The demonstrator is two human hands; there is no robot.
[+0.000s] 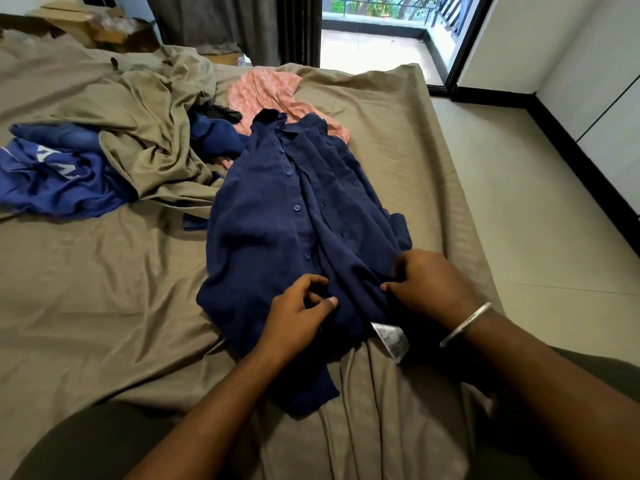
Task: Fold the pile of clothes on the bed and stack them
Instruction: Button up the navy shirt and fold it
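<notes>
Navy button-up shirt (294,216) looks thin, limp and slippery; the left hand (298,317) and right hand (426,282) pinch its near hem, best held at the corners.

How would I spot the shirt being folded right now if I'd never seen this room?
Start at the bed with its olive sheet and look at the near middle. The navy shirt lies there, collar away from the person, both hands at its hem. Unlike the brighter blue top and the pink garment, it has a button row down the front.
</notes>
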